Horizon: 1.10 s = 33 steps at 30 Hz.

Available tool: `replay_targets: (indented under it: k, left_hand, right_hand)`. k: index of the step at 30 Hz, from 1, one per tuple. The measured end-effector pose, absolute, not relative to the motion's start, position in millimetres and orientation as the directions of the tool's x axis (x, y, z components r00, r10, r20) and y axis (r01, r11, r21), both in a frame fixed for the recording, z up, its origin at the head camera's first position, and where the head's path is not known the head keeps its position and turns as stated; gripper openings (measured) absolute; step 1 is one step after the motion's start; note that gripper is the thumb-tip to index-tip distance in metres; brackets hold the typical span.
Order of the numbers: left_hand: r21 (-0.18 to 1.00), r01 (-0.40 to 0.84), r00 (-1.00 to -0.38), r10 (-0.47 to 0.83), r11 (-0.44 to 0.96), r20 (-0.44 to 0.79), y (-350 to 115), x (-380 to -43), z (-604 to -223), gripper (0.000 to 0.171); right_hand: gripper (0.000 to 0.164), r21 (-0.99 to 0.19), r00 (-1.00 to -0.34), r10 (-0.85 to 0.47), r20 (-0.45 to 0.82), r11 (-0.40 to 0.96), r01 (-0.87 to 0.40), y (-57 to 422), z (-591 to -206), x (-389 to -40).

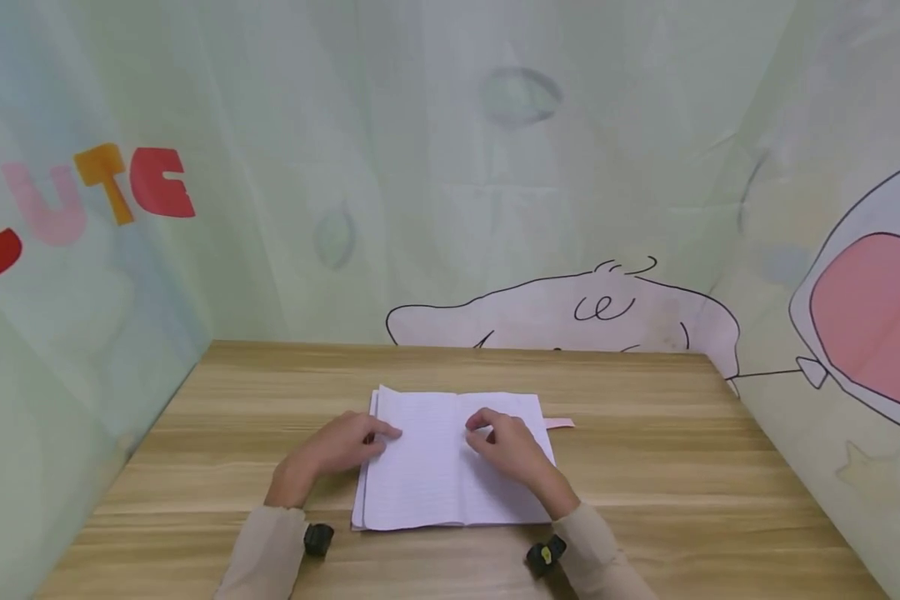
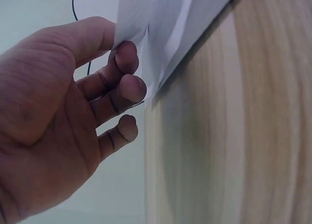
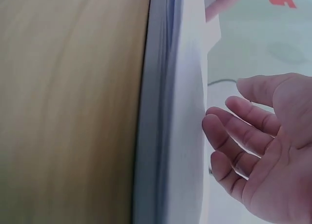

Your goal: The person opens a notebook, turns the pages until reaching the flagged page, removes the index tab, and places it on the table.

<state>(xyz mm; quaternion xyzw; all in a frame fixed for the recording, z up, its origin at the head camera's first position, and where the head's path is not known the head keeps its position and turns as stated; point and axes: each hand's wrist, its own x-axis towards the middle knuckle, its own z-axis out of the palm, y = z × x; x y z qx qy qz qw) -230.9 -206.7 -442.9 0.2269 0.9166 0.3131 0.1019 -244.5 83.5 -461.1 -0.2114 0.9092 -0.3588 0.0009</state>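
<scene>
- Wearing pale sleeves [image 1: 266, 546] nearest of all, with a black device [image 1: 318, 540] just beside the left cuff and a second black device [image 1: 545, 556] just beside the right.
- Working over a notebook [image 1: 427, 492] lying open on the wooden table [image 1: 195, 475], about midway between left and right.
- Pinching the outer edge of its left page [image 1: 405, 483] between the fingertips of the left hand [image 1: 337, 446], showing more paper beneath, just to the left.
- Curving the right hand [image 1: 512, 450] loosely over the right page [image 1: 495, 504], gripping nothing; being unable to tell whether touching the paper there.
- Showing a pink strip [image 1: 561, 423] poking out past the notebook's right side, toward the far end.
- Facing, beyond the table's far edge, a pale green backdrop [image 1: 270, 167], seeing an animal drawing [image 1: 570, 321] ahead, a balloon drawing [image 1: 877, 308] at right and coloured letters [image 1: 150, 187] at left.
</scene>
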Motion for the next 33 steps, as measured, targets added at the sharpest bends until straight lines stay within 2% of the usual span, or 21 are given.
replay_targets:
  k: [6, 12, 22, 27, 33]
  left_hand:
    - [0.608, 0.361, -0.875, 0.482, 0.707, -0.041, -209, -232, -445, 0.031]
    - [0.603, 0.357, -0.879, 0.475, 0.714, -0.043, -210, -233, -444, 0.031]
    - [0.592, 0.320, -0.893, 0.444, 0.740, -0.071, -205, -232, -445, 0.031]
    - [0.576, 0.289, -0.907, 0.411, 0.765, -0.090, -203, -233, -446, 0.031]
    - [0.559, 0.287, -0.913, 0.399, 0.778, -0.086, -202, -234, -447, 0.031]
  right_hand:
    - [0.018, -0.609, -0.924, -0.350, 0.152, 0.703, -0.366, 103, -463, -244]
    - [0.032, -0.604, -0.942, -0.311, 0.126, 0.729, -0.321, 118, -460, -243]
    - [0.058, -0.562, -0.928, -0.372, 0.028, 0.761, -0.322, 146, -449, -240]
    - [0.066, -0.524, -0.897, -0.443, 0.006, 0.762, -0.380, 155, -449, -239]
    - [0.070, -0.514, -0.890, -0.455, -0.037, 0.772, -0.374, 162, -453, -240]
